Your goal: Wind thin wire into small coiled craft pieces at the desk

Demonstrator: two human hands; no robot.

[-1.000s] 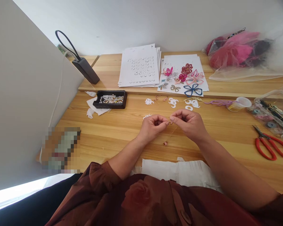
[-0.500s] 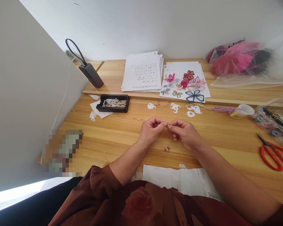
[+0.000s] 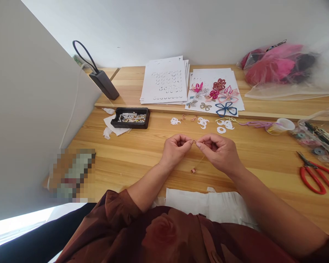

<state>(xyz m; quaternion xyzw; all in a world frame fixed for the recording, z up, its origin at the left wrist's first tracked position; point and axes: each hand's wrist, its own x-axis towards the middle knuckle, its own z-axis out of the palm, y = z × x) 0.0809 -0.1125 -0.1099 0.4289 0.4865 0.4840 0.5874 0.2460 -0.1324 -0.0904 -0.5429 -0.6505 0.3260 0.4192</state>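
My left hand pinches a tiny curved piece, pinkish brown and perhaps a small ring, between thumb and forefinger. Close beside it on the right, my right hand is closed, its thumb and forefinger at the other side of the piece. From under the right hand a fine pale thread runs down to a small pink and brown spool-like bit near the wood surface. The fingertips hide most of the held piece. White paper crescents and small pinkish rings lie beyond my hands.
A black tray of beads stands at left. Cut paper sheets and thread-wrapped flowers lie on the raised ledge. Red-handled scissors, a plastic cup and clear bags are at right. White cloth lies in front of me.
My right hand has shifted slightly right, opening a small gap between the fingertips where the curved piece shows. More of the thread is visible. The view has tilted slightly.
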